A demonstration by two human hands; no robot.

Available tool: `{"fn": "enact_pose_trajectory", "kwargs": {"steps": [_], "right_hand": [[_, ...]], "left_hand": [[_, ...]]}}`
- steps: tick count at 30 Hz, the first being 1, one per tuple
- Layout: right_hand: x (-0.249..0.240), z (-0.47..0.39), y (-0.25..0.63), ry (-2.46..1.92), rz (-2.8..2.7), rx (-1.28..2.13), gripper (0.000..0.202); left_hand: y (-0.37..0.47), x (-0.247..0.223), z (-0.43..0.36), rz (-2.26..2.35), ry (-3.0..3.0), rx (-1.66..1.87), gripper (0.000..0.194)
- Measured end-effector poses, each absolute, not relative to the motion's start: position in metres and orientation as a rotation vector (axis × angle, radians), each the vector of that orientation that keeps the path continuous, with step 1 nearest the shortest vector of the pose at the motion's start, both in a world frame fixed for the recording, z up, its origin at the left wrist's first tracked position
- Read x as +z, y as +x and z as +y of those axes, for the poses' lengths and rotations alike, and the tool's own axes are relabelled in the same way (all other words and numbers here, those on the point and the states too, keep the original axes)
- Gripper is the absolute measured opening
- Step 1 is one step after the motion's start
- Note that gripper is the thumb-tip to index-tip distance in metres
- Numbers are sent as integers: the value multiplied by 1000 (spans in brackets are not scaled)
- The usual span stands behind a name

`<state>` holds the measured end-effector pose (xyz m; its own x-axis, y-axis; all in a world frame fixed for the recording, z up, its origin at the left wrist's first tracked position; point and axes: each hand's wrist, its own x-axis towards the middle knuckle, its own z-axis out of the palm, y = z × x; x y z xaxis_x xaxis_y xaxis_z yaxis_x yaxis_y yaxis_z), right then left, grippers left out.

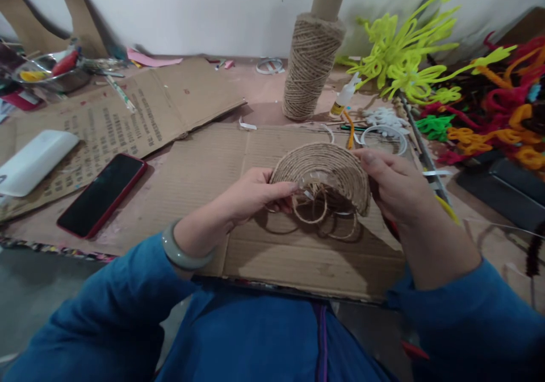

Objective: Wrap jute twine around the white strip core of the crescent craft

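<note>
While both hands work above the flat cardboard sheet [272,246], this is how the table looks:

Left hand: the left hand [251,194] has its fingers curled shut, thumb and fingertips pinching the left edge of the twine-wrapped dome [323,169]; a pale green bangle [183,254] sits on that wrist.

Right hand: the right hand [394,186] grips the dome's right edge, thumb laid along the top rim, the other fingers folded under and out of sight.

Dome: held between the two hands just over the cardboard sheet, rounded side up and tilted toward the wall, with a strip of clear shiny material showing at its near rim.

Loose twine: a few coils [317,214] hang from the dome's underside and touch the sheet.

Spool: a tall spool of twine [310,67] on a cardboard tube stands upright behind the dome, near the wall.

Glue: a small white bottle [343,98] with a yellow label lies tilted just right of the spool; the label is too small to read.

Pipe cleaners: a heap [468,87] of yellow-green, red, orange and green ones fills the right side.

Phone: a red-edged phone [102,194] lies dark and face up at left, near a white box [34,160].

Writing: the printed cardboard [123,121] behind the phone carries rows of small dark characters, blurred beyond reading.
</note>
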<state>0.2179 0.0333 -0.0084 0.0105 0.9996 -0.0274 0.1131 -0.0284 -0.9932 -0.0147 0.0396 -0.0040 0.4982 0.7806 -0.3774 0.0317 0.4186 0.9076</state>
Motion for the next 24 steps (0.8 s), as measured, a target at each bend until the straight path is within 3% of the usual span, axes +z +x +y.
{"fn": "enact_pose_trajectory", "kwargs": {"steps": [9,24], "right_hand": [[-6,32,216,-1318,-1081,1159,15],[-3,31,210,-1333,-998,1154,10]], "left_hand": [[-18,-1,39,955,1064,523,33],[-15,-1,37,945,1062,556,15]]}}
